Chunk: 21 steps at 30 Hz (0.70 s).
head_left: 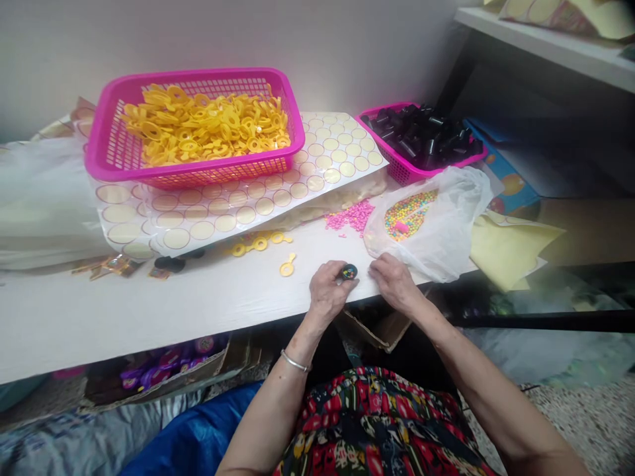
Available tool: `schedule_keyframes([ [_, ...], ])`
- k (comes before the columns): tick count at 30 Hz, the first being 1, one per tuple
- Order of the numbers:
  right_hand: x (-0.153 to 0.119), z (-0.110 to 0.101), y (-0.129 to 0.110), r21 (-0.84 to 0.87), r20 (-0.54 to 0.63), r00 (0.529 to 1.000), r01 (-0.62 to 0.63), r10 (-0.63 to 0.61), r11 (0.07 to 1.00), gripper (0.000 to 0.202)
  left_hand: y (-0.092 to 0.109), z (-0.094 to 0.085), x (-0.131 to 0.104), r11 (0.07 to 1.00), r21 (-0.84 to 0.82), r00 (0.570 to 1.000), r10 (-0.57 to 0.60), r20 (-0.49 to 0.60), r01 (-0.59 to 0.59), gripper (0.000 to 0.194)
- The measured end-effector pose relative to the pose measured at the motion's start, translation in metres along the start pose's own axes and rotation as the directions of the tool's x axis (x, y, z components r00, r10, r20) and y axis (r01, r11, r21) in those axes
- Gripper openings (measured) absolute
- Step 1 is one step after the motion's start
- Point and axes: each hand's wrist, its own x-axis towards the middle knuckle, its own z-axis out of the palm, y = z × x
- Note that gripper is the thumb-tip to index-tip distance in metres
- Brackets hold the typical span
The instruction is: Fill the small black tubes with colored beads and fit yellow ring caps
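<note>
My left hand (328,287) is closed round a small black plastic cup (349,272), its open mouth facing up with a few coloured bits inside. Just to the right, my right hand (394,283) has its fingers curled together at the near edge of a clear plastic bag (449,221). Whatever those fingers hold, if anything, is hidden. Inside the bag lie many small coloured beads (421,206) and a pink piece (401,229). A heap of tiny pink pieces (353,217) is spread beyond my hands. One yellow ring with a stem (287,266) lies left of my left hand.
A pink basket (193,173) of yellow rings stands on sheets of round stickers (248,215). Behind the bag, another pink basket (404,173) holds black cups (421,135). More yellow rings (260,244) lie by the sheets. A shelf (546,49) overhangs at right.
</note>
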Motion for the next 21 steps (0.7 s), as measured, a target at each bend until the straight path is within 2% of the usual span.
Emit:
schedule_keyframes([
  [4, -0.0045, 0.0055, -0.0015, -0.112, -0.005, 1.000, -0.011, 0.010, 0.994, 0.020, -0.0025, 0.0019, -0.0009, 1.000, -0.003, 1.000, -0.025, 0.006, 0.025, 0.027],
  [11, 0.0025, 0.0057, 0.0003, -0.115, 0.025, 0.999, -0.040, 0.043, 0.993, 0.017, -0.0017, 0.0033, -0.0011, 0.998, 0.022, 0.999, -0.051, 0.008, 0.051, 0.027],
  [16, 0.0011, 0.0046, -0.0002, -0.073, -0.004, 0.998, -0.059, 0.059, 0.996, 0.022, 0.0015, 0.0018, -0.0005, 0.997, 0.030, 0.997, -0.075, 0.012, 0.075, 0.028],
  [21, -0.0021, 0.0074, -0.0047, -0.149, -0.033, 0.998, -0.050, 0.045, 0.988, 0.022, 0.0065, 0.0013, 0.0016, 0.993, 0.066, 0.994, -0.103, 0.040, 0.100, 0.030],
])
